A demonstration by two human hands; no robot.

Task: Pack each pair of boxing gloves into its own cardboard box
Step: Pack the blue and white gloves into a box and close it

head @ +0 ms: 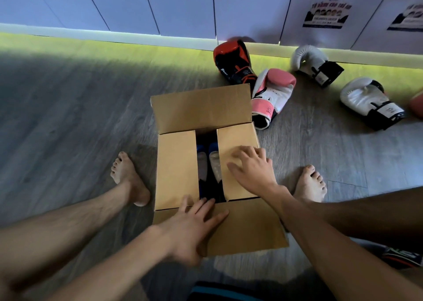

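Observation:
A cardboard box (176, 170) stands on the floor between my bare feet. Its two side flaps are folded in, and a pair of blue and grey gloves (209, 163) shows through the gap between them. My right hand (251, 167) presses flat on the right side flap. My left hand (194, 225) rests with straight fingers on the near flap, which lies open toward me. The far flap stands up. Beyond the box lie a red and black glove (232, 60), a pink and white glove (272, 94) and two white gloves (315, 64) (368, 101).
A row of white lockers (183, 10) lines the far wall, with a lit yellow-green strip along its base. Another pink object (417, 106) pokes in at the right edge. Grey wood floor (68, 117) stretches to the left of the box.

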